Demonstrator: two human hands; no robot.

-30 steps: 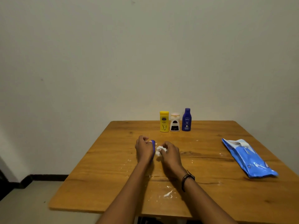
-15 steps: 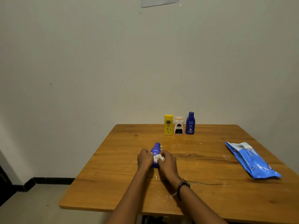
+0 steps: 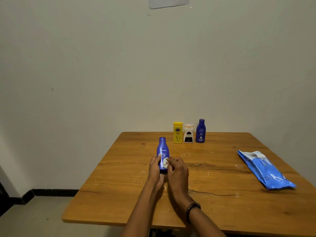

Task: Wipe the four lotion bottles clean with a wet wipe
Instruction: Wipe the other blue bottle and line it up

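Head view. Gripped bottle (image 3: 163,151) upright in left hand (image 3: 156,168), fingers curled round its lower half, cap up, over the middle of table (image 3: 213,185). Could not tell whether lifted or resting: base hidden behind the hands. Pinched wadded wipe (image 3: 165,163) in right hand (image 3: 177,170), pressed to the bottle's front just under the label.

Judged risks: could slip the bottle from a damp grip and drop it on the wood, with only the lower half held. Could smear rather than clean, with the wipe balled so small. Could miss cap and back, neither touched here. Could dirty the base again by setting it down on smears (image 3: 165,187) dotted beside the wrists.

Around: lined up yellow bottle (image 3: 177,132), white bottle (image 3: 188,133) and far blue bottle (image 3: 200,130) at the far edge by the wall, just beside one another, well apart from the hands. Left pack (image 3: 263,170) lying flat at the right, well apart too. Taped paper (image 3: 168,1) high on the wall. Found nothing standing between hands and row, nor between hands and pack.
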